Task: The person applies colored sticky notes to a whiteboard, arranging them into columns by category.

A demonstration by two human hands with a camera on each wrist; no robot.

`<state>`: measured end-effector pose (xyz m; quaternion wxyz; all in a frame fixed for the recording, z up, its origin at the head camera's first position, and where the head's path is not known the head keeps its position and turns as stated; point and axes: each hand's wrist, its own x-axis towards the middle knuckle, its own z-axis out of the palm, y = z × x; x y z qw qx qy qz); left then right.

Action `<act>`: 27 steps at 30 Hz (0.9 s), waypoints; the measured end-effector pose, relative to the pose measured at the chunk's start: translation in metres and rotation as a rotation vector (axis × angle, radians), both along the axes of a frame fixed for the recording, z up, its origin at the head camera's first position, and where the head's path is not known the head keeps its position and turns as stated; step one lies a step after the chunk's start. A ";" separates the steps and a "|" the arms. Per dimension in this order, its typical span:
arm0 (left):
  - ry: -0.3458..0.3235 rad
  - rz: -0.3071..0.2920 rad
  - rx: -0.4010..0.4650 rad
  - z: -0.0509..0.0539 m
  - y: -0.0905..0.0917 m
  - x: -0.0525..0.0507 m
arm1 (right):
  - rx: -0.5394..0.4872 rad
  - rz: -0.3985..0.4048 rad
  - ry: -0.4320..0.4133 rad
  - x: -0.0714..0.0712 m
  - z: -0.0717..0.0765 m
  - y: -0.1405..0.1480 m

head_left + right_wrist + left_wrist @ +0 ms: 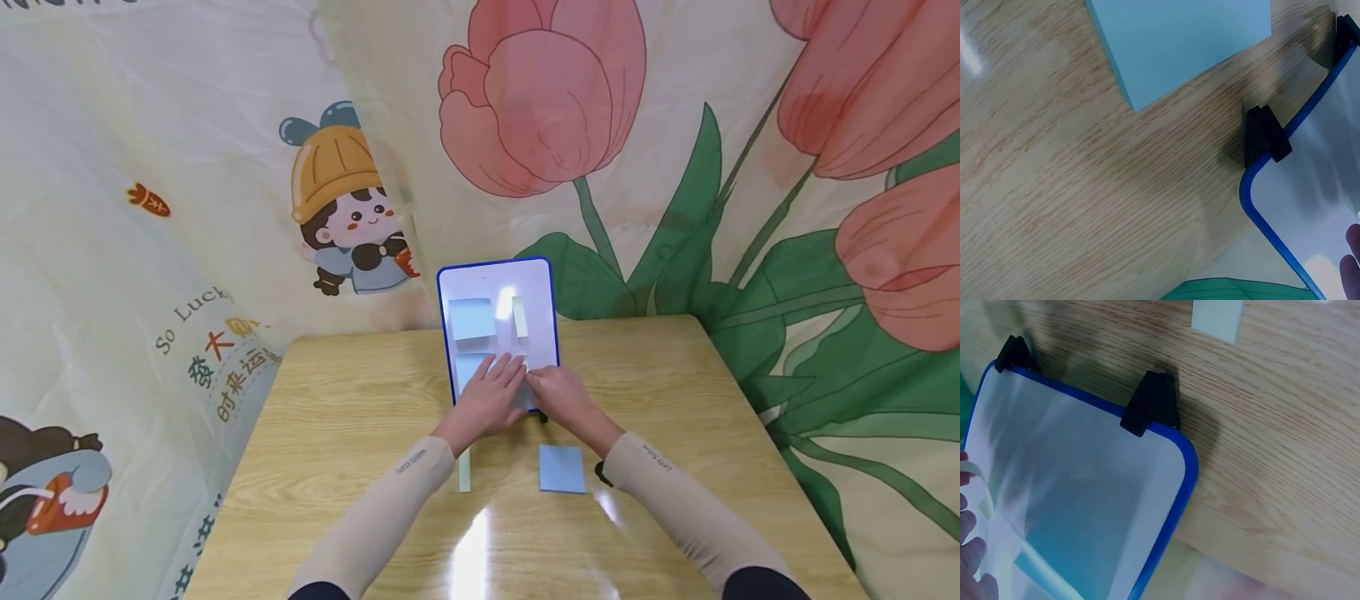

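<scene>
A small whiteboard (498,279) with a blue frame stands tilted back on the table. On its left side are an upper blue sticky note (472,319) and a lower blue sticky note (468,367), partly covered. A pale strip (520,318) is at its upper right. My left hand (487,398) lies over the lower board, fingers extended. Beside it, my right hand (561,398) has curled fingers and pinches a second pale strip (984,487), which bends away from the board in the left wrist view. In the head view the hands mostly hide this strip.
Nearer me on the wooden table (360,400) lie a blue sticky-note pad (562,468) and a pale green strip (465,473). Black clips (1150,403) support the board's lower edge. A printed cloth (405,208) hangs behind the table.
</scene>
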<state>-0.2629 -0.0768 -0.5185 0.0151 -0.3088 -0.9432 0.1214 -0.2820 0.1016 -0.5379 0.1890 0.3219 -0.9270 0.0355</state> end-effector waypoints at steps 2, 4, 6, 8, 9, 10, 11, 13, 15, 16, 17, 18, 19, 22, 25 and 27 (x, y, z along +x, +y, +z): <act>-0.010 0.007 -0.012 -0.002 0.002 -0.003 | -0.009 0.002 0.014 0.000 -0.001 0.000; -0.020 0.018 -0.016 -0.003 0.004 -0.004 | -0.018 0.005 0.028 0.001 -0.002 0.000; -0.027 0.024 -0.024 -0.003 0.005 -0.005 | -0.030 0.006 0.036 0.000 -0.003 0.000; -0.029 0.024 -0.030 -0.003 0.006 -0.006 | -0.029 -0.001 0.040 0.000 -0.005 0.000; -0.031 0.024 -0.032 -0.002 0.007 -0.007 | -0.031 -0.003 0.041 -0.001 -0.006 0.001; -0.032 0.023 -0.033 -0.002 0.007 -0.007 | -0.032 -0.007 0.043 -0.001 -0.006 0.001; -0.030 0.022 -0.033 -0.002 0.007 -0.008 | -0.034 -0.010 0.045 -0.001 -0.007 0.002; -0.032 0.025 -0.034 -0.003 0.007 -0.008 | -0.034 -0.017 0.048 -0.002 -0.008 0.002; -0.031 0.032 -0.038 -0.005 0.007 -0.009 | -0.036 -0.018 0.047 -0.002 -0.010 0.001; -0.031 0.036 -0.042 -0.006 0.006 -0.010 | -0.035 -0.019 0.044 -0.002 -0.011 0.001; -0.031 0.040 -0.049 -0.006 0.006 -0.010 | -0.035 -0.022 0.039 -0.002 -0.012 0.001; -0.032 0.045 -0.056 -0.007 0.006 -0.010 | -0.034 -0.025 0.034 -0.001 -0.012 0.000; -0.028 0.047 -0.059 -0.008 0.005 -0.011 | -0.034 -0.026 0.027 -0.001 -0.012 0.000; -0.019 0.046 -0.066 -0.009 0.005 -0.012 | -0.036 -0.038 0.014 0.001 -0.012 -0.001; -0.017 0.040 -0.064 -0.009 0.005 -0.012 | -0.039 -0.045 0.022 0.001 -0.013 -0.002; -0.019 0.036 -0.067 -0.009 0.006 -0.012 | -0.045 -0.044 0.034 0.001 -0.014 -0.003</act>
